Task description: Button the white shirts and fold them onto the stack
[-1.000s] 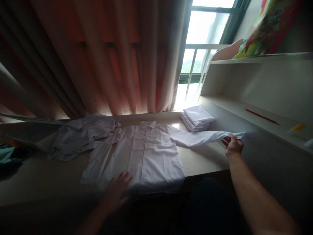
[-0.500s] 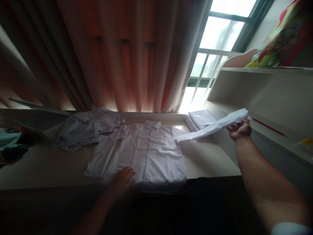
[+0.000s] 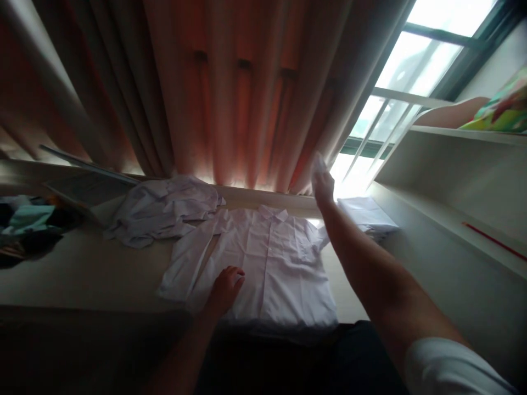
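A white button-up shirt (image 3: 284, 263) lies front up on the pale tabletop, its collar toward the curtain and its hem at the near edge. Low on the shirt's left half rests my left hand (image 3: 228, 286), fingers bent and thumb close to them, with a bit of the fabric between. My right hand (image 3: 324, 187) is raised beyond the shirt's right shoulder and closed on the end of the right sleeve, a little of which shows blurred above the fingers. My forearm hides most of that sleeve. The left sleeve (image 3: 187, 263) lies angled down beside the body.
A crumpled white garment (image 3: 168, 206) lies at the back left, and a folded white stack (image 3: 366, 213) at the back right. Dark and mint-green items (image 3: 31, 222) sit far left. A shelf unit (image 3: 453, 159) bounds the right side; a curtain (image 3: 247, 109) hangs behind.
My right hand has swung the sleeve up and leftward from the far right. The left hand's fingers have drawn closer together on the shirt. The view has shifted left.
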Tool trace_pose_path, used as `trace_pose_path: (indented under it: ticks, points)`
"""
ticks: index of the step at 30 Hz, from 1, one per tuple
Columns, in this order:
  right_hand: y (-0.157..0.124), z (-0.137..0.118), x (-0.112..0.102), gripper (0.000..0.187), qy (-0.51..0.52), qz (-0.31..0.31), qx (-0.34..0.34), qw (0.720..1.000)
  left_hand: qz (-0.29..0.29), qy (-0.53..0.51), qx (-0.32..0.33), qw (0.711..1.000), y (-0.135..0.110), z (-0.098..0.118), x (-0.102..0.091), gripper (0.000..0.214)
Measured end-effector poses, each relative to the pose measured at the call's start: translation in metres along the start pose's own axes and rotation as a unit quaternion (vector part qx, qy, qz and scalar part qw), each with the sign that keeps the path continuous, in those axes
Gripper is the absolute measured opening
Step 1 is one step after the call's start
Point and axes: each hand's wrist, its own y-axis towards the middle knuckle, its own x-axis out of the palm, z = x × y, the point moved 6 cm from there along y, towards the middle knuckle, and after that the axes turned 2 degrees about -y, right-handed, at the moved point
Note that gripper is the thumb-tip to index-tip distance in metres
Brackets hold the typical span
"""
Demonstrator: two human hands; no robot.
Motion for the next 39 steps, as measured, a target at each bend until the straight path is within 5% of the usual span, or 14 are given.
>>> trace_pose_path:
  ticks: [4, 7, 11, 14, 16, 19, 23, 27, 32, 39]
  points:
    - [-0.045, 0.012, 0.120, 0.030, -0.020, -0.057, -0.010, 0.998, 0.033, -0.019, -0.019, 0.999, 0.005, -0.014, -0.008, 0.025]
    - [-0.100, 0.016, 0.188, 0.036, -0.018, -0.141, -0.030, 0.989, 0.046, -0.029, -0.031, 0.998, 0.008, -0.020, -0.010, 0.025]
    - [-0.184, 0.025, 0.215, 0.022, 0.021, -0.232, -0.022, 0.972, 0.044, -0.042, -0.032, 0.998, 0.011, -0.021, -0.010, 0.021]
    - [-0.241, 0.050, 0.186, 0.010, 0.112, -0.233, 0.105, 0.960, 0.046, -0.052, -0.039, 0.997, 0.013, -0.021, -0.010, 0.017]
    - [-0.274, 0.082, 0.147, 0.016, 0.209, -0.130, 0.291, 0.925, 0.047, -0.053, -0.039, 0.997, 0.014, -0.020, -0.010, 0.018]
    - [-0.301, 0.115, 0.085, 0.013, 0.227, -0.026, 0.377, 0.898, 0.045, -0.046, -0.029, 0.998, 0.015, -0.016, -0.009, 0.019]
    - [-0.298, 0.153, 0.021, 0.007, 0.272, 0.096, 0.461, 0.839, 0.036, -0.036, -0.017, 0.999, 0.015, -0.011, -0.004, 0.021]
    - [-0.267, 0.176, -0.010, 0.016, 0.326, 0.163, 0.494, 0.790, 0.033, -0.031, -0.017, 0.999, 0.013, -0.008, 0.001, 0.022]
    - [-0.234, 0.184, -0.031, 0.020, 0.378, 0.218, 0.470, 0.767, 0.032, -0.022, -0.026, 0.999, 0.008, -0.006, 0.002, 0.025]
    - [-0.254, 0.187, -0.062, 0.023, 0.411, 0.255, 0.436, 0.759, 0.017, -0.005, -0.037, 0.999, 0.003, -0.006, 0.004, 0.027]
